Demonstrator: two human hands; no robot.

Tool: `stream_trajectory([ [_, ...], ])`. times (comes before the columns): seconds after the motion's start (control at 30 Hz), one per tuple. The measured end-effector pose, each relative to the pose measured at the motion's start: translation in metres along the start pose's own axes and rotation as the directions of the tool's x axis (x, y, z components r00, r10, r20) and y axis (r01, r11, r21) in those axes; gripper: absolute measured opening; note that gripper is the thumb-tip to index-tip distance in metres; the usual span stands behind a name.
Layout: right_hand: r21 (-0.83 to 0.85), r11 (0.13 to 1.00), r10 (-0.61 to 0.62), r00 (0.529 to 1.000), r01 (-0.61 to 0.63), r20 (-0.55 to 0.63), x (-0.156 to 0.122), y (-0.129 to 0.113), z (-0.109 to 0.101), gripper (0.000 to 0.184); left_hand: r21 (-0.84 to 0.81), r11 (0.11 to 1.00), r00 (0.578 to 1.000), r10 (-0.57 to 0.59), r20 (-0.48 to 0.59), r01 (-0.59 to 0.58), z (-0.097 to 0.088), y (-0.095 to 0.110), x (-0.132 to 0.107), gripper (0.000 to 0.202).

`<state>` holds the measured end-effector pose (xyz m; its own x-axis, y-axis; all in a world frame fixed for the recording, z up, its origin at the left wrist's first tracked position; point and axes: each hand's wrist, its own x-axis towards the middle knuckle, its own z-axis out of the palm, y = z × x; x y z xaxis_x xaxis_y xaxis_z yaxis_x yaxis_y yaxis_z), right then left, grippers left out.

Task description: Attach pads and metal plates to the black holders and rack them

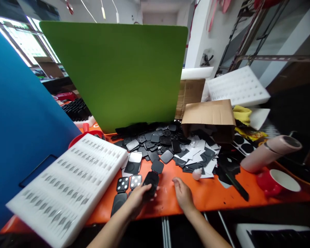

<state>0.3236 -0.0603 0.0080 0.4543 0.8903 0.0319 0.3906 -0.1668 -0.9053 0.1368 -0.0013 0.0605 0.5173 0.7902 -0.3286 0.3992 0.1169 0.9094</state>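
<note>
My left hand is closed around a black hinged folding pad, which looks like a folding charger, with its round-cornered upper flap swung out away from me. To the right, my right hand is just above the orange table, its fingers curled inward; whatever may be in them is hidden. Beside my left hand lie two more unfolded black pads, their upper flaps marked with white dots; my left hand partly covers one. Behind them rests another black piece with a light upper half.
A white foam tray with slots stands at left. A heap of black pads lies before the green board. Cards, a cardboard box, a black-handled tool, a pink bottle and a red mug occupy the right.
</note>
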Motion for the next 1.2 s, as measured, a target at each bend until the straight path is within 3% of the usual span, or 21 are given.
stream_trajectory([
  [0.07, 0.176, 0.982, 0.066, 0.997, -0.072, 0.038, 0.004, -0.01, 0.001, 0.039, -0.36, 0.926, 0.992, -0.079, 0.098, 0.109, 0.005, -0.001, -0.022, 0.041],
  [0.13, 0.372, 0.912, 0.135, 0.983, -0.173, 0.128, 0.007, -0.023, 0.003, 0.038, -0.582, 0.777, 0.964, -0.115, 0.241, 0.238, 0.008, 0.001, -0.04, 0.044],
  [0.23, 0.563, 0.765, 0.164, 0.94, -0.312, 0.299, 0.007, -0.045, 0.003, 0.035, -0.668, 0.65, 0.917, -0.122, 0.38, 0.363, 0.011, 0.007, -0.056, 0.046],
  [0.3, 0.612, 0.7, 0.138, 0.91, -0.368, 0.39, 0.002, -0.057, 0.004, 0.037, -0.745, 0.499, 0.886, -0.116, 0.448, 0.442, 0.013, 0.012, -0.062, 0.045],
  [0.4, 0.561, 0.727, 0.064, 0.853, -0.396, 0.518, -0.011, -0.068, 0.006, 0.036, -0.809, 0.228, 0.836, -0.048, 0.547, 0.542, 0.018, 0.018, -0.067, 0.055],
  [0.47, 0.484, 0.822, 0.016, 0.862, -0.3, 0.507, -0.017, -0.069, 0.007, 0.035, -0.826, 0.159, 0.839, -0.032, 0.542, 0.54, 0.021, 0.02, -0.069, 0.046],
  [0.53, 0.38, 0.909, 0.003, 0.913, -0.173, 0.408, -0.021, -0.066, 0.006, 0.037, -0.854, 0.21, 0.88, -0.097, 0.465, 0.475, 0.021, 0.02, -0.07, 0.031],
  [0.6, 0.275, 0.955, 0.017, 0.945, -0.112, 0.326, -0.025, -0.063, 0.0, 0.039, -0.862, 0.322, 0.92, -0.163, 0.356, 0.391, 0.018, 0.02, -0.07, 0.029],
  [0.7, 0.16, 0.985, 0.004, 0.943, -0.06, 0.333, -0.032, -0.067, -0.014, 0.038, -0.825, 0.458, 0.943, -0.186, 0.275, 0.331, 0.012, 0.019, -0.068, 0.036],
  [0.77, 0.052, 0.998, -0.058, 0.935, 0.042, 0.351, -0.039, -0.076, -0.022, 0.034, -0.777, 0.546, 0.95, -0.185, 0.251, 0.312, 0.011, 0.017, -0.065, 0.038],
  [0.9, -0.207, 0.952, -0.134, 0.917, 0.225, 0.376, -0.049, -0.099, -0.027, 0.025, -0.66, 0.723, 0.978, -0.109, 0.179, 0.202, 0.018, 0.009, -0.06, 0.042],
  [1.03, -0.436, 0.849, -0.137, 0.921, 0.299, 0.365, -0.051, -0.109, -0.019, 0.023, -0.425, 0.905, 0.999, 0.032, 0.005, -0.027, 0.027, 0.002, -0.06, 0.045],
  [1.2, -0.493, 0.779, -0.154, 0.88, 0.388, 0.449, -0.051, -0.112, -0.018, 0.026, -0.19, 0.969, 0.987, 0.151, -0.062, -0.16, 0.028, 0.0, -0.065, 0.048],
])
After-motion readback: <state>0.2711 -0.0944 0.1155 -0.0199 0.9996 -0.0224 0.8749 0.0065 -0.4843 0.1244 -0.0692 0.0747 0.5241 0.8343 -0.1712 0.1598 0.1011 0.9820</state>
